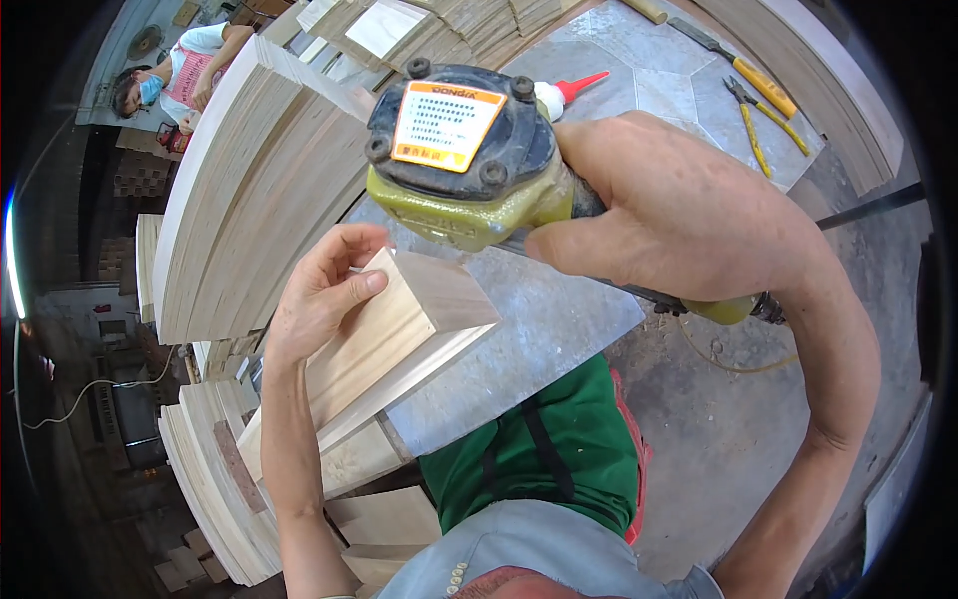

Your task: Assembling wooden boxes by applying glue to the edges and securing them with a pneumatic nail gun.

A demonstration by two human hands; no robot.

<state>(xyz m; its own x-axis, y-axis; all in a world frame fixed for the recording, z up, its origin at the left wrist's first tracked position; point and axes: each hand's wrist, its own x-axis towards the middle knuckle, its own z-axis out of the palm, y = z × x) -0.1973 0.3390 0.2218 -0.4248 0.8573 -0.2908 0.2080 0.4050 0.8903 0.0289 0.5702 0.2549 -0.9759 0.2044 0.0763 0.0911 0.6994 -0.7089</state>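
Observation:
My right hand (pixel 679 210) is closed around the handle of a yellow-green and black nail gun (pixel 464 215), which hangs over the work surface with its capped head toward the left. The gun's nose is not visible. Below and left of it, my left hand (pixel 334 290) grips the upper edge of a pale wooden box-like piece (pixel 384 334), thumb on the face and fingers curled behind. Boards of this piece meet at a corner near its right end. It stands tilted on the grey metal-topped table (pixel 569 309), apart from the gun.
Tall stacks of curved boards (pixel 269 130) stand left, with more boards (pixel 215 479) below. Across the table lie a white glue bottle with a red nozzle (pixel 579 85), yellow-handled pliers (pixel 758 125) and a yellow-handled chisel (pixel 763 85). A masked co-worker (pixel 195 70) is far left.

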